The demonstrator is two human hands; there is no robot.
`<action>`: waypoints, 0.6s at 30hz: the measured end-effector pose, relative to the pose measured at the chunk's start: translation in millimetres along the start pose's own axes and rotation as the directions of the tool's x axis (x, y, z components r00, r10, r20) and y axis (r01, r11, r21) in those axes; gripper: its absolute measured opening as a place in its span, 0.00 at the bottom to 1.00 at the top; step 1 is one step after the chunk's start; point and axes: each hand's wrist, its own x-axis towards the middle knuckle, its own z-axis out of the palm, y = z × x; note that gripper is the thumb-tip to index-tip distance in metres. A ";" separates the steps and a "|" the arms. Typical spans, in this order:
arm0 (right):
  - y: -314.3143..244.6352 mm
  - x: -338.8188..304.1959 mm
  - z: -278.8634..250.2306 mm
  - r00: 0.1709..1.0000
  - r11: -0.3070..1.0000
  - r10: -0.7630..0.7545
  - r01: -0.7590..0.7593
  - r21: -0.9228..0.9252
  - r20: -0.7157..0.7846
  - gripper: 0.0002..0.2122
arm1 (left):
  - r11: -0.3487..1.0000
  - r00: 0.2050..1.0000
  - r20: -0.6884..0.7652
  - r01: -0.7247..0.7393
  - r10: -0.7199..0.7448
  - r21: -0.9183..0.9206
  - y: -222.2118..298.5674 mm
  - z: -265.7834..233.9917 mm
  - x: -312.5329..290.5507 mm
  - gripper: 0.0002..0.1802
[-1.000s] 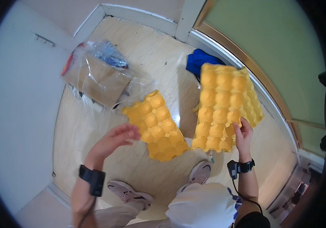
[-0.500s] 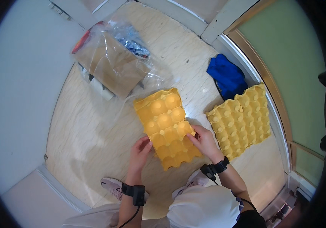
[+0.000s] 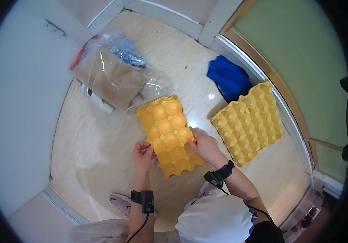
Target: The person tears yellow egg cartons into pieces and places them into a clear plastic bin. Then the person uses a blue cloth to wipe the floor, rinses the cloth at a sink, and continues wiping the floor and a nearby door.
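A yellow moulded egg tray [image 3: 166, 128], seemingly folded double, is in front of me above the floor, its rounded cups facing up. My right hand [image 3: 206, 146] grips its right edge, thumb on top and the other fingers underneath. At the lower left edge is my left hand [image 3: 143, 157], its thumb and fingers curled together at the rim; part of the grip is hard to make out. A second egg tray [image 3: 250, 123], opened out flat, lies on the floor to the right.
A clear plastic bag [image 3: 109, 77] with brown cardboard and other packaging sits at the far left. Blue cloth [image 3: 230, 79] lies by the green-panelled door [image 3: 299, 60] on the right. A white door [image 3: 24, 109] stands left. My shoes [image 3: 121, 202] are below my hands on the pale floor [image 3: 89, 158].
The view has shifted a little, so most things sit slightly further left. My left fingers have curled more at the tray's edge, while the right hand keeps its hold.
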 end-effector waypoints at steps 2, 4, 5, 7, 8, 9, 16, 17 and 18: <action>3.7 -0.9 2.3 1.000 0.999 0.000 0.001 0.036 -0.020 0.21 | 0.999 0.999 0.020 0.049 -0.049 -0.015 -0.9 -5.3 4.8 0.07; 3.5 -4.3 0.1 0.998 0.999 0.008 -0.005 0.046 -0.061 0.20 | 0.996 0.994 0.061 0.087 -0.086 -0.014 3.2 -4.2 7.9 0.07; 7.1 -11.6 -11.0 0.994 0.982 0.082 -0.069 0.174 -0.066 0.20 | 0.995 0.991 0.090 0.097 -0.096 -0.004 9.3 -1.8 9.0 0.06; 2.7 -31.1 -34.2 0.978 0.884 0.207 -0.175 0.433 -0.027 0.18 | 0.997 0.991 0.113 0.076 -0.076 0.010 11.9 1.0 14.9 0.06; 18.1 -42.8 -32.5 0.942 0.788 0.316 -0.196 0.584 -0.110 0.14 | 0.999 0.991 0.126 0.039 -0.040 0.011 12.1 6.5 20.4 0.07; 39.8 -58.6 -27.8 0.861 0.822 0.369 -0.126 0.555 -0.351 0.15 | 1.000 0.990 0.140 0.002 -0.004 0.011 11.3 10.8 23.7 0.07; 195.9 -133.5 -89.2 0.354 0.905 0.270 -0.411 0.110 -0.896 0.32 | 0.651 0.761 -0.174 -0.386 0.625 0.654 31.9 58.6 -1.6 0.09; 211.5 -126.9 -106.8 0.403 0.913 0.242 -0.403 0.066 -0.883 0.33 | 0.728 0.812 -0.092 -0.459 0.576 0.509 35.9 69.9 -9.4 0.09; 225.8 -114.8 -119.8 0.458 0.922 0.218 -0.386 0.029 -0.862 0.35 | 0.791 0.846 -0.005 -0.496 0.533 0.357 38.9 77.4 -15.6 0.09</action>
